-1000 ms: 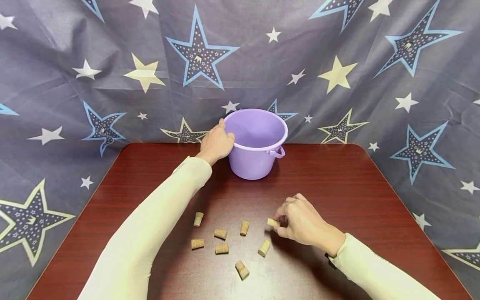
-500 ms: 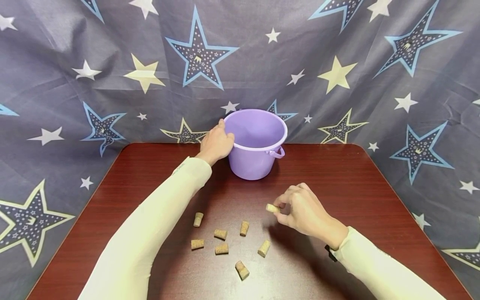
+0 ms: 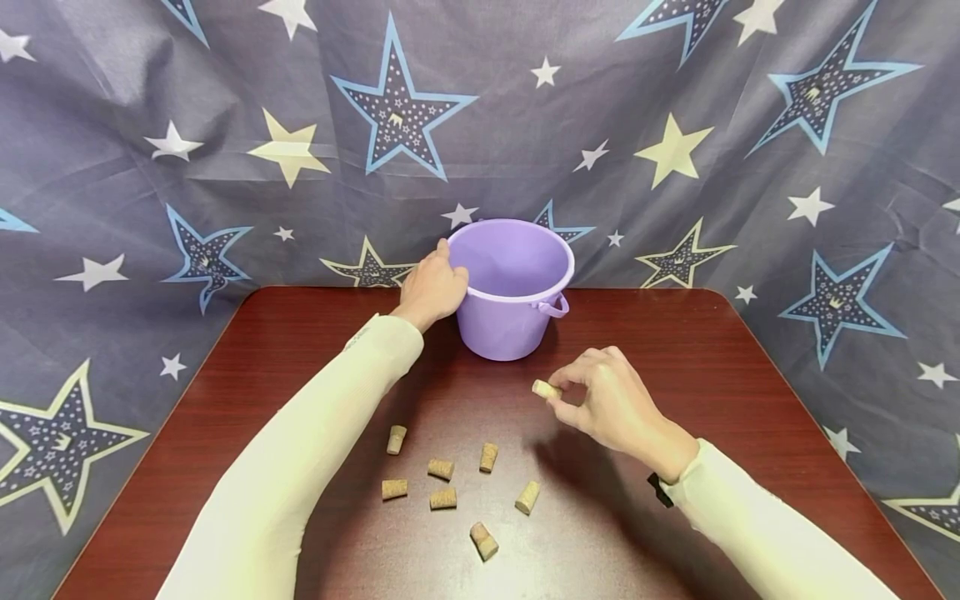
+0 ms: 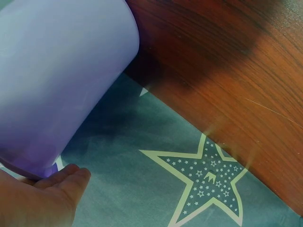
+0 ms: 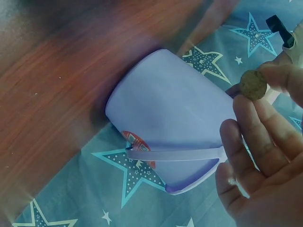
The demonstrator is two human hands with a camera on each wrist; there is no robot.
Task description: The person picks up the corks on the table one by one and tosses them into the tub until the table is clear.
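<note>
A lilac plastic bucket [image 3: 502, 327] stands upright at the back of the table. My left hand [image 3: 433, 289] grips its left rim; in the left wrist view, fingertips [image 4: 71, 177] show at the rim beside the bucket wall [image 4: 66, 71]. Above the tabletop, in front of the bucket and to its right, my right hand [image 3: 613, 404] pinches a cork [image 3: 546, 389] between thumb and fingers. The right wrist view shows the round end of that cork [image 5: 253, 85], with the other fingers [image 5: 255, 151] loosely bent below it.
Several corks lie scattered on the dark red wooden table [image 3: 675, 358], among them a cork [image 3: 527, 497] near the right forearm and another cork [image 3: 484, 542] closest to me. A star-patterned cloth [image 3: 510, 108] hangs behind the table. The bucket's handle [image 3: 555, 307] hangs on its right side.
My right hand has lifted the cork off the table and carried it up and away from me, towards the bucket. My left hand stays on the rim.
</note>
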